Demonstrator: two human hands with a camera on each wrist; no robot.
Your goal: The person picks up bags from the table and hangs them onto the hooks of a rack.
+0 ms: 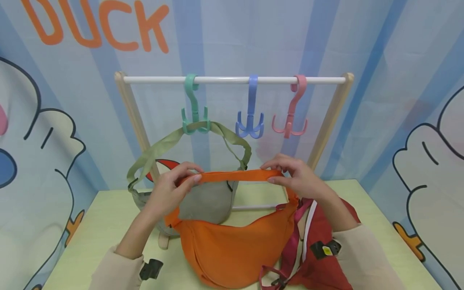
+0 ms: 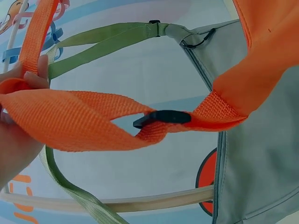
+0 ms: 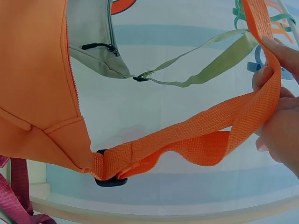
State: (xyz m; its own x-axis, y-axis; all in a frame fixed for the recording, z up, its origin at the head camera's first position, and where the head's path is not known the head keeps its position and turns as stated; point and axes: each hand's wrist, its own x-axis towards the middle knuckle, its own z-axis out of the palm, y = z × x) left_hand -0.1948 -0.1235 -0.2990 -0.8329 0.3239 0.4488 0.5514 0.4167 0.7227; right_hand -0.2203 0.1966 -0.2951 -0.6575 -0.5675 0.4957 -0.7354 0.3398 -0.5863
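Note:
An orange crossbody bag (image 1: pixel 235 249) hangs below its orange strap (image 1: pixel 235 175), which both hands hold stretched between them. My left hand (image 1: pixel 172 189) pinches the strap's left part between thumb and fingers; in the left wrist view a black buckle (image 2: pixel 163 117) sits between that hand and the bag. My right hand (image 1: pixel 295 175) pinches the strap's right part, and the right wrist view shows the strap (image 3: pixel 187 126) running down to a black slider (image 3: pixel 111 181). Behind, a grey-green bag (image 1: pixel 206 201) hangs by its green strap (image 1: pixel 163 143) from the green hook (image 1: pixel 194 104).
A wooden-ended rack has a white bar (image 1: pixel 224 80) carrying the green hook, a blue hook (image 1: pixel 250 112) and a pink hook (image 1: pixel 293 108). On the pale table (image 1: pixel 83 237), a red bag (image 1: pixel 319 253) with dark red straps lies at the right, beside the orange bag.

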